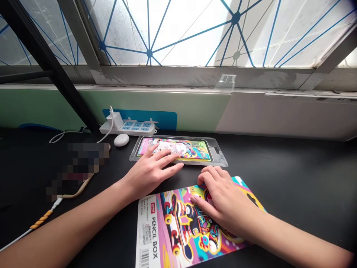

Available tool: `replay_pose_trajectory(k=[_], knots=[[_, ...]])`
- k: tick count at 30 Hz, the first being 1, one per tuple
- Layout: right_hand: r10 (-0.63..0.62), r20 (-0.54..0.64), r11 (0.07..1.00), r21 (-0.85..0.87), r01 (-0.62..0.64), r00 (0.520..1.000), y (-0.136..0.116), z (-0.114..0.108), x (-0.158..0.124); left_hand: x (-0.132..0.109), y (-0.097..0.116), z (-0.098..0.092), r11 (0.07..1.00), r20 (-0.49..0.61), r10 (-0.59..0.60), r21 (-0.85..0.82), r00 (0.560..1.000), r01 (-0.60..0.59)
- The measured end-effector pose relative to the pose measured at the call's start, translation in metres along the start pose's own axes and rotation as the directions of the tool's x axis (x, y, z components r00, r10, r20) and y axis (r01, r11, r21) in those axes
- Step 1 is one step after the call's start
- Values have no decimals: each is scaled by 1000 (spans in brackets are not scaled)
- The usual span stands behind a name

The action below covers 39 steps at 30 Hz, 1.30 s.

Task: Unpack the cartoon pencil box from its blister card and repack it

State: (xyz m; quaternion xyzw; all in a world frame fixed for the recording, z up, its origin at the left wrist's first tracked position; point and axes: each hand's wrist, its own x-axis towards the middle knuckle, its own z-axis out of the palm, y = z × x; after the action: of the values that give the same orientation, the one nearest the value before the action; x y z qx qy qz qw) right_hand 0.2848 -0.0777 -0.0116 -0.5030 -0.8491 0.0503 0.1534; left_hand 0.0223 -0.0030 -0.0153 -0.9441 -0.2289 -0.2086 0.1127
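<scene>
A colourful pencil box (195, 147) lies in a clear plastic blister shell (219, 156) on the black table. My left hand (152, 167) reaches over it with fingers spread, the fingertips over its left half; whether they press on it I cannot tell. Nearer to me is a bright printed card (178, 223) marked "PENCIL BOX", with a skateboard drawing and a barcode strip on its left. My right hand (223, 197) rests on the card's upper right part, fingers slightly bent and thumb stretched left across the print. It hides part of the picture.
At the back left stand a white power strip (131, 127) with a plugged-in charger and a white oval object (121, 140). A blurred-out item (83, 163) with a white cable (16, 238) lies left of my left arm. A window (181, 33) rises behind the table (301, 193).
</scene>
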Motion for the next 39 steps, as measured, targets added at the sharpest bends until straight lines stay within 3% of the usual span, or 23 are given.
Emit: replay_pose_trajectory(k=[8, 11, 15, 18, 22, 24, 28, 31, 34, 39], knots=[[1, -3, 999, 39, -1, 1000, 0, -2, -4, 3, 1, -3, 998, -8, 34, 59, 999, -33], [15, -3, 998, 60, -14, 1000, 1, -3, -8, 2, 0, 1, 999, -50, 26, 42, 998, -24], [6, -90, 994, 112, 4, 996, 15, -19, -9, 3, 0, 7, 1000, -126, -8, -25, 992, 4], [82, -63, 986, 153, -71, 995, 43, -40, -2, 7, 3, 11, 999, -211, -9, -40, 977, 0], [287, 6, 944, 167, -284, 958, 100, -59, 10, 18, 4, 16, 999, -247, -16, 37, 969, 26], [383, 21, 911, 154, -382, 923, 128, -61, 13, 23, 4, 18, 998, -272, -5, 60, 962, 23], [488, 175, 846, 145, -513, 855, 163, -56, 15, 25, 7, 17, 999, -332, 44, 35, 942, -35], [486, 113, 852, 158, -499, 867, 165, -50, 17, 23, 12, 12, 994, -341, 96, -7, 935, -105], [460, 54, 868, 185, -462, 886, 151, -43, 20, 22, 15, 8, 987, -336, 134, -34, 932, -154], [443, 150, 850, 243, -467, 884, 121, -37, 19, 22, 18, 3, 971, -325, 174, -102, 930, -218]])
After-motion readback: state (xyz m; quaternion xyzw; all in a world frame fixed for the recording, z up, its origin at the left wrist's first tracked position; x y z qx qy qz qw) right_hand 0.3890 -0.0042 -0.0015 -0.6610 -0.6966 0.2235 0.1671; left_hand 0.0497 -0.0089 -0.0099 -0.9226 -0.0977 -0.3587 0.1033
